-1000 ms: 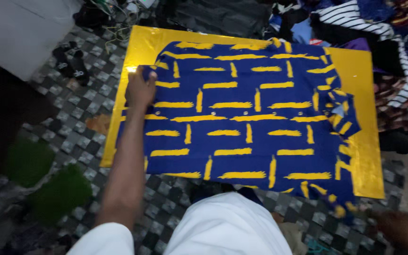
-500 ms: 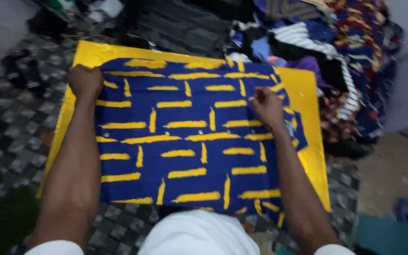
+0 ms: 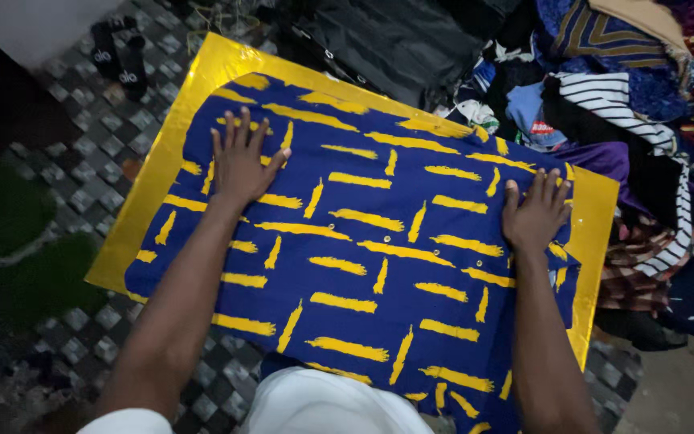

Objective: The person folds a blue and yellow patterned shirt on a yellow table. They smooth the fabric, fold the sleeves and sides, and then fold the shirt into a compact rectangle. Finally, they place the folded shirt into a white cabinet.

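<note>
pressing: 2 hands (image 3: 387, 189), 1 shirt (image 3: 363, 249)

We take this for an informal garment-handling corner of a home or small tailoring room, worked at floor level. A shiny yellow board (image 3: 153, 173) lies directly on a grey-and-black checkered floor covering (image 3: 94, 141) and serves as the work surface for a blue fabric with yellow brush-stroke marks (image 3: 363, 241). To the right we see a loose heap of clothes (image 3: 628, 104) (striped, patterned and plain pieces mixed together), piled rather than shelved or hung. A pair of dark sandals (image 3: 118, 60) sits on the floor at the upper left, and a dark plastic sheet (image 3: 395, 40) lies beyond the board. The lighting is dim.
</note>
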